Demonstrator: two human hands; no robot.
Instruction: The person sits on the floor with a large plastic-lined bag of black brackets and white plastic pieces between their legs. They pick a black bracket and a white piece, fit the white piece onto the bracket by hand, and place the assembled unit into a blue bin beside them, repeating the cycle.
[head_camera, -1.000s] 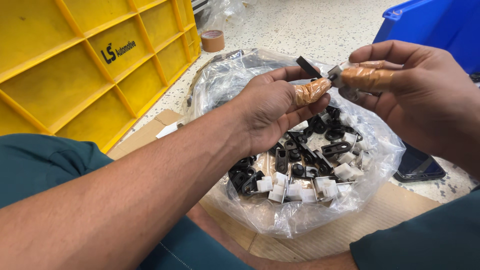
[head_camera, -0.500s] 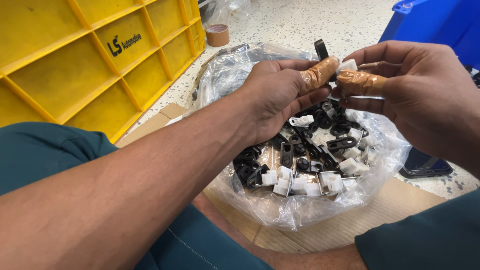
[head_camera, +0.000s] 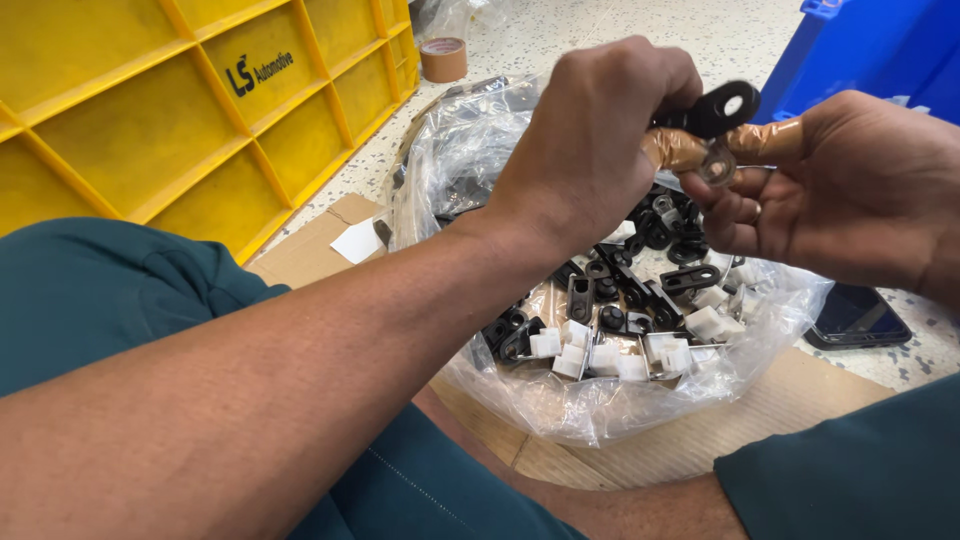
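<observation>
1. We pinch a black clip (head_camera: 712, 108) at upper right of the frame, left hand (head_camera: 600, 150) closed on it, right hand (head_camera: 850, 190) gripping a metal ring (head_camera: 717, 165).
2. We judge the clip could slip into the clear bag (head_camera: 480, 160) of parts below, since only fingertips hold it.
3. Compared with a moment ago, the clip now lies flatter and farther right.

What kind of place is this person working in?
Probably a factory or workshop floor for sorting parts. A clear plastic bag full of small black clips with white pieces, a large yellow plastic divided crate and a brown tape roll sit on the speckled floor.
</observation>
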